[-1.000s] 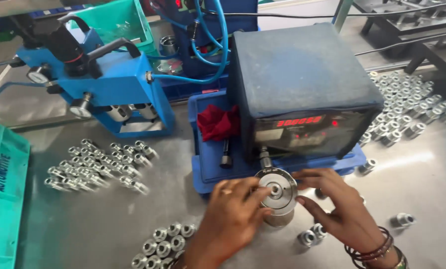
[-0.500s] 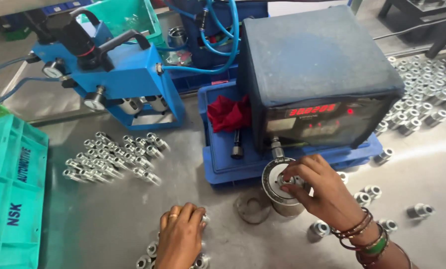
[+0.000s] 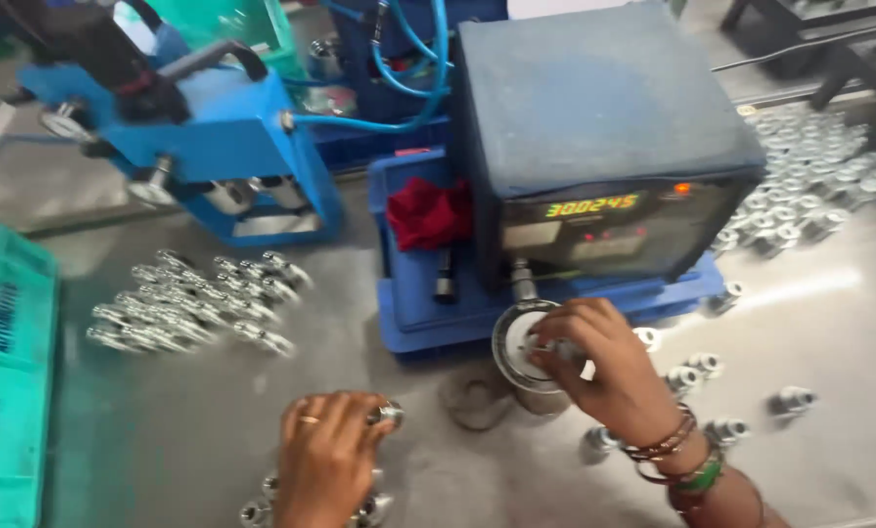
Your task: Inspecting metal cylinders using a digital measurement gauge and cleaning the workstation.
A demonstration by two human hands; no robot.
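My right hand [image 3: 604, 367] rests on top of a round metal gauge fixture [image 3: 518, 354] that stands in front of a dark box with a lit orange display [image 3: 604, 147]; its fingers pinch a small metal part at the fixture's top. My left hand [image 3: 328, 455] is low on the steel table, fingers closed on a small shiny metal part [image 3: 389, 413] over a cluster of similar parts [image 3: 359, 508].
A blue tray [image 3: 428, 303] holds the display box, a red cloth [image 3: 428, 213] and a dark pin. Rows of metal parts [image 3: 193, 303] lie left, more at the far right [image 3: 800, 196] and near my right wrist. A teal crate [image 3: 2, 391] stands at the left edge; a blue machine [image 3: 213, 147] is behind.
My left hand left the fixture, moved down-left to the cluster of parts and now holds one. My right hand stayed on the fixture. The camera view shifted closer.
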